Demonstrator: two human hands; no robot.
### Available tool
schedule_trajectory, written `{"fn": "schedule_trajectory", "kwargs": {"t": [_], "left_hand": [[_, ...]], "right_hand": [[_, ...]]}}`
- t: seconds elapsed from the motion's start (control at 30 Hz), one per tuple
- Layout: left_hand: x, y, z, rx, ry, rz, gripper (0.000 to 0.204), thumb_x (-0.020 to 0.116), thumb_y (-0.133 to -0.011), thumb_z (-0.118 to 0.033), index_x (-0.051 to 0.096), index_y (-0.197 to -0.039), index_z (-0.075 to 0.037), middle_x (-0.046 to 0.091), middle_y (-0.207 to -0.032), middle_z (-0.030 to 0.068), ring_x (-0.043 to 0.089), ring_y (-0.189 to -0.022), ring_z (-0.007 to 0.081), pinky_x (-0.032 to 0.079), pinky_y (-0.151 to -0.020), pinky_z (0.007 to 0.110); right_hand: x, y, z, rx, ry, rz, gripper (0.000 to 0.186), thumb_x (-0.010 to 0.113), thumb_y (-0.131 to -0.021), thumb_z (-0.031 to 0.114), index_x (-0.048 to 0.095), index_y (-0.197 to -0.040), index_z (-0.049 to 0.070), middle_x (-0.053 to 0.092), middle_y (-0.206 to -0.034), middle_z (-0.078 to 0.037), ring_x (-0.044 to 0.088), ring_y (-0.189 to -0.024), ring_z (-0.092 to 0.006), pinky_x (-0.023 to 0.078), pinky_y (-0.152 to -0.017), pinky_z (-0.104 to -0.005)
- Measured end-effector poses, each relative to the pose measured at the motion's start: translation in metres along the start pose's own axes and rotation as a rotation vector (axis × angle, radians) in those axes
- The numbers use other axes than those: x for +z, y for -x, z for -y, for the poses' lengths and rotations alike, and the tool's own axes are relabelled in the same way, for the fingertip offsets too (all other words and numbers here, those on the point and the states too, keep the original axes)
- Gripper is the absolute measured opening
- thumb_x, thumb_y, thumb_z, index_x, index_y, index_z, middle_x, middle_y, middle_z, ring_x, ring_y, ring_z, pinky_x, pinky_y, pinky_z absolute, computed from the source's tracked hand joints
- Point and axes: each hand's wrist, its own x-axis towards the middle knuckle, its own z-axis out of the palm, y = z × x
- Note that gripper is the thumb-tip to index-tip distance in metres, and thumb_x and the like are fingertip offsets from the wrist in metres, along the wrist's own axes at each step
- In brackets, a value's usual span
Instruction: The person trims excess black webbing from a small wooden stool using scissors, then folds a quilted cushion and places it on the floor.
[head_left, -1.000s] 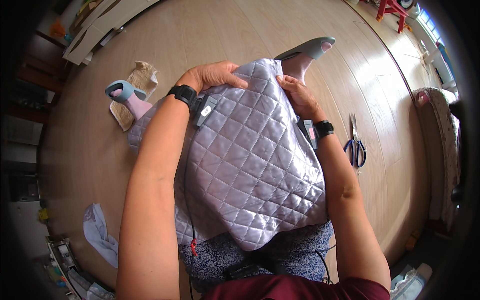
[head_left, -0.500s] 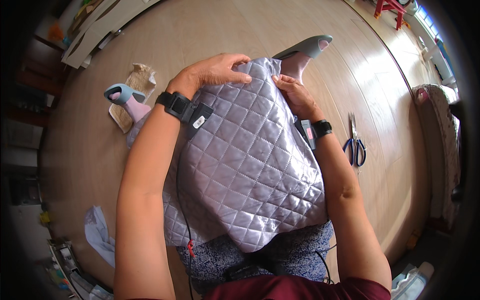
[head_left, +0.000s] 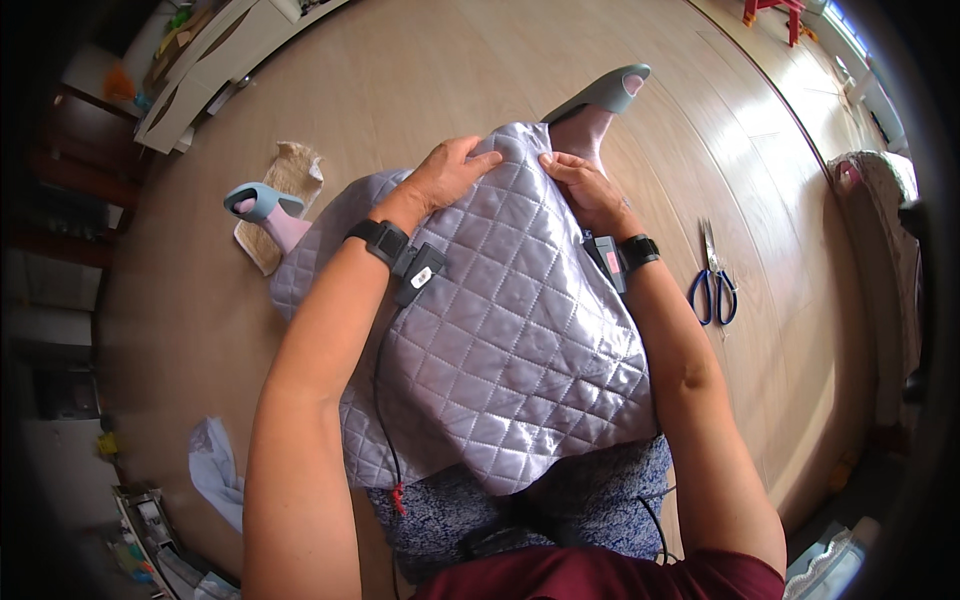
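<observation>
A shiny silver-lilac quilted cloth (head_left: pixel 510 300), stitched in diamonds, is spread over my lap and legs. My left hand (head_left: pixel 450 174) is at its far left edge, the thumb lying on top and the other fingers bent over the edge, partly hidden. Against the far right edge, my right hand (head_left: pixel 592 192) pinches the cloth between thumb and fingers, close to its far corner. Both wrists carry black straps with small boxes, and a dark cable (head_left: pixel 385 415) runs down over the cloth from the left one.
Scissors with blue handles (head_left: pixel 714 290) lie on the wooden floor to the right. My feet wear grey-blue open-toed slippers (head_left: pixel 262 203); a tan fluffy piece (head_left: pixel 295 175) is by the left one. Pale blue cloth (head_left: pixel 215 470) lies at lower left. A cabinet (head_left: pixel 215 75) stands far left.
My left hand has shifted right and slightly nearer along the cloth, its fingers more bent. My right hand keeps its pinch on the edge. The whole view has shifted slightly.
</observation>
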Motion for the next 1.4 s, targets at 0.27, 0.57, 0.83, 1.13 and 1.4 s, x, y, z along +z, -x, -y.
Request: {"fn": "schedule_trajectory", "kwargs": {"t": [0.27, 0.57, 0.83, 1.13, 1.4], "left_hand": [[-0.0069, 0.0049, 0.0016, 0.018, 0.214, 0.051, 0.041, 0.074, -0.090, -0.037, 0.067, -0.102, 0.002, 0.068, -0.092, 0.0029, 0.059, -0.084, 0.0089, 0.050, -0.076, 0.026], [-0.0028, 0.0014, 0.0054, 0.020, 0.274, 0.052, 0.034, 0.073, -0.092, -0.031, 0.067, -0.099, 0.002, 0.066, -0.089, -0.0010, 0.056, -0.082, 0.0063, 0.049, -0.074, 0.025], [-0.0014, 0.0024, 0.0034, 0.026, 0.272, 0.045, 0.033, 0.073, -0.093, -0.029, 0.067, -0.102, 0.003, 0.066, -0.092, -0.0022, 0.056, -0.084, 0.0054, 0.049, -0.075, 0.024], [-0.0053, 0.0031, 0.0014, -0.010, 0.192, 0.072, 0.037, 0.070, -0.095, -0.029, 0.066, -0.113, 0.003, 0.067, -0.103, -0.0006, 0.058, -0.093, 0.0064, 0.049, -0.084, 0.022], [-0.0048, 0.0016, 0.0069, 0.006, 0.225, 0.072, 0.036, 0.071, -0.094, -0.028, 0.066, -0.113, 0.003, 0.067, -0.103, -0.0007, 0.058, -0.093, 0.0062, 0.049, -0.084, 0.022]], "right_hand": [[0.0001, 0.0011, -0.0005, 0.018, -0.039, 0.002, 0.017, 0.060, -0.101, 0.021, 0.065, -0.100, 0.005, 0.069, -0.092, -0.001, 0.066, -0.080, -0.0093, 0.055, -0.074, -0.0251], [-0.0019, -0.0025, -0.0025, 0.020, -0.068, 0.003, 0.015, 0.060, -0.101, 0.019, 0.065, -0.100, 0.005, 0.069, -0.094, -0.001, 0.065, -0.082, -0.0100, 0.055, -0.076, -0.0260], [0.0011, -0.0004, -0.0037, 0.040, -0.062, 0.002, 0.018, 0.061, -0.100, 0.019, 0.066, -0.103, 0.003, 0.069, -0.095, -0.002, 0.065, -0.082, -0.0105, 0.056, -0.076, -0.0262], [-0.0016, -0.0022, -0.0055, 0.048, -0.057, -0.021, 0.015, 0.063, -0.098, 0.018, 0.066, -0.099, 0.003, 0.069, -0.094, -0.003, 0.065, -0.080, -0.0105, 0.055, -0.073, -0.0256], [-0.0043, -0.0042, -0.0066, 0.036, 0.004, -0.073, 0.015, 0.068, -0.095, 0.019, 0.062, -0.097, 0.006, 0.064, -0.088, 0.000, 0.062, -0.077, -0.0092, 0.053, -0.069, -0.0233]]}}
